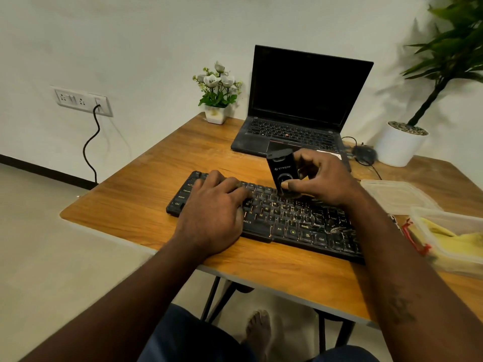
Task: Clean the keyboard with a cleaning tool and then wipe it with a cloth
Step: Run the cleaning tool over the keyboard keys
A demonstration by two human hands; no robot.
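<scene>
1. Two bare hands work over the near half of a wooden desk (146, 178).
2. Left hand (217, 205): grip wide, fingers spread flat on the left keys of a black, dusty full-size keyboard (300, 220) that lies slantwise near the desk's front edge.
3. Right hand (321, 178): grip closed round a black oblong plastic cleaning tool (282, 168), thumb on its front face. The tool stands nearly upright, leaning slightly, its lower end on the keys of the upper middle rows.
4. Right of the keyboard: a clear plastic container (457, 259) holding a crumpled yellow cloth (444, 233); just beyond it lies a clear plastic lid (392, 194).
5. Behind the keyboard: an open black laptop (300, 100), screen dark, and a black corded mouse (364, 154) to its right.
6. Far edge: a small white pot of white flowers (217, 100) left of the laptop; a round white pot with a tall green plant (400, 145) on the right.
7. Wall: a white socket plate (81, 100) with a black cable plugged in.
</scene>
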